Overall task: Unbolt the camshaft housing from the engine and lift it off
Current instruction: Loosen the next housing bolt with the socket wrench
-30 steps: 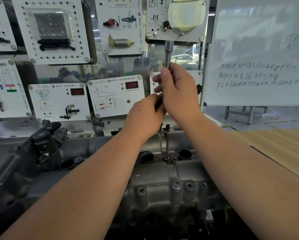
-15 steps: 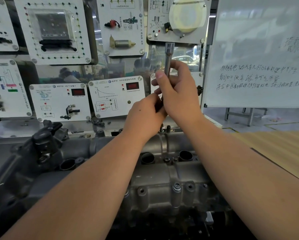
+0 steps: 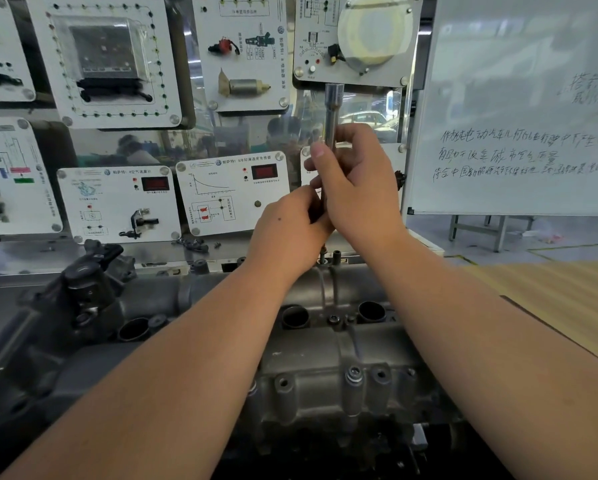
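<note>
Since the earlier frames almost nothing has moved: both hands stay at the same spot on the upright tool, and only the right thumb sits a little differently on the shaft. Taking the camshaft housing (image 3: 325, 344) as landmark, it lies across the lower middle of the view, grey cast metal with round dark openings on top and bolt bosses along its near edge. At its left end sits a dark, bulky engine part (image 3: 82, 292). Behind it, to the left and centre, hang white training panels (image 3: 117, 202) with diagrams and red displays. Above the far edge of the housing, the left hand (image 3: 288, 230) has its fingers curled around the lower part of the long socket extension (image 3: 332, 116), though what exactly the fingers touch is hidden. Just to the right and higher, the right hand (image 3: 356, 188) grips the shaft of the same tool, thumb along it, and the socket end points upward. Under the hands, a small bolt (image 3: 322, 254) stands at the far edge of the housing. Behind the housing on the right stands a whiteboard (image 3: 519, 109) with handwriting, and right of the housing is a wooden surface (image 3: 567, 299).
</note>
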Tool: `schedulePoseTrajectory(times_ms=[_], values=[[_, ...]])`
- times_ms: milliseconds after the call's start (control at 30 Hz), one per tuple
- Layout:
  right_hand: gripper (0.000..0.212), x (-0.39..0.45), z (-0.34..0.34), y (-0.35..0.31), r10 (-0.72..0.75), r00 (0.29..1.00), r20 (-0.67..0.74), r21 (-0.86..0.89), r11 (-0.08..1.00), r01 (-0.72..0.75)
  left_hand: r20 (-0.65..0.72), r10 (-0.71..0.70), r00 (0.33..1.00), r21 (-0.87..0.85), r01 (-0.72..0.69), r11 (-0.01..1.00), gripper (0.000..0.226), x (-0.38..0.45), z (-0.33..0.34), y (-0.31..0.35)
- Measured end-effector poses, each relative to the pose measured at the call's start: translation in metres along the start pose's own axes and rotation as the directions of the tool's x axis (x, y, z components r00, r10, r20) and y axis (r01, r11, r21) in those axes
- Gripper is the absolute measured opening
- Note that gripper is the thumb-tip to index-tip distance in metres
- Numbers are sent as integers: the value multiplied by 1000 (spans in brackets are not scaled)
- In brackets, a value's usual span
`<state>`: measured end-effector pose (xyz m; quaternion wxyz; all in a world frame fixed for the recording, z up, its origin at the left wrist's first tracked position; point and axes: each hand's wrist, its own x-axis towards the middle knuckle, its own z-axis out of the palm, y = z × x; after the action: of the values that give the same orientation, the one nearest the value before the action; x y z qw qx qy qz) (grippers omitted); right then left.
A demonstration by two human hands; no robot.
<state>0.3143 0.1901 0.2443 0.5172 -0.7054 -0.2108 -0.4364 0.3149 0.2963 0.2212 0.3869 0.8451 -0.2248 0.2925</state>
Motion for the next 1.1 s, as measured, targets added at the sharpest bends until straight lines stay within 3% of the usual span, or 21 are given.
schedulePoseTrajectory(times_ms=[200, 367, 500, 667, 800, 1100], values=[[23, 3, 0, -2, 38, 999, -7, -17, 999, -38, 30, 6, 1000, -2, -6, 1000, 19, -3, 2, 2], [23, 0, 1, -2, 47, 999, 15, 25, 999, -47, 18, -14, 1000, -16, 14, 1000, 12, 1, -1, 1], [3, 0, 0, -1, 22, 1000, -5, 15, 1000, -22, 6, -8, 1000, -22, 8, 1000, 13, -1, 0, 1], [23, 2, 1, -1, 41, 999, 8, -4, 999, -41, 35, 7, 999, -13, -6, 1000, 17, -3, 1, 2], [13, 1, 1, 1, 33, 999, 15, 48, 998, -34, 6, -2, 1000, -23, 2, 1000, 12, 0, -1, 1], [22, 3, 0, 0, 23, 1000, -6, 2, 1000, -23, 43, 8, 999, -11, -8, 1000, 17, -3, 1, 2]])
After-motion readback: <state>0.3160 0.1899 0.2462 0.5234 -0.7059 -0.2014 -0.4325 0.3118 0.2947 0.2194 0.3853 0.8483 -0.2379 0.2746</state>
